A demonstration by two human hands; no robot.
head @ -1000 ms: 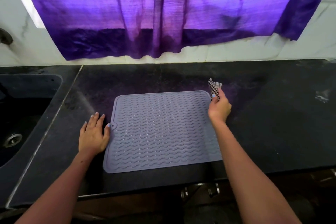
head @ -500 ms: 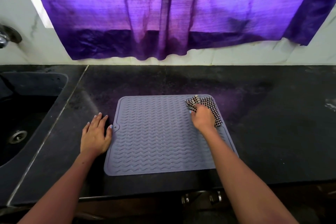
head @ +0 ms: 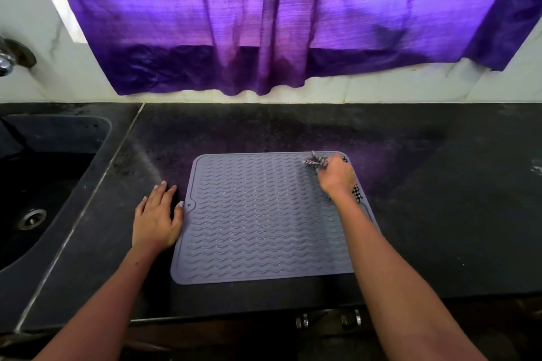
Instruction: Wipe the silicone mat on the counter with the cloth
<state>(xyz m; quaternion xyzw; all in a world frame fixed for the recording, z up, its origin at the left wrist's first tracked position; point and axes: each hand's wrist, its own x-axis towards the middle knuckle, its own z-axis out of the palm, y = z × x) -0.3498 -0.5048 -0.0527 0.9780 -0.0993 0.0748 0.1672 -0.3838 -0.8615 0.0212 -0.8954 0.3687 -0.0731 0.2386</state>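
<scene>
We press our left hand point(head: 155, 218) flat on the counter point(head: 440, 214), thumb touching the silicone mat point(head: 258, 220) at its left edge to stop sliding. Our right hand point(head: 337, 177) grips the bunched checkered cloth point(head: 315, 162) at the mat's far right corner.

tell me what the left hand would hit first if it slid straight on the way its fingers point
The way looks free: the left hand lies flat on the counter beside the mat, fingers pointing toward the white wall. Only bare counter lies ahead, though depth is unclear.
</scene>
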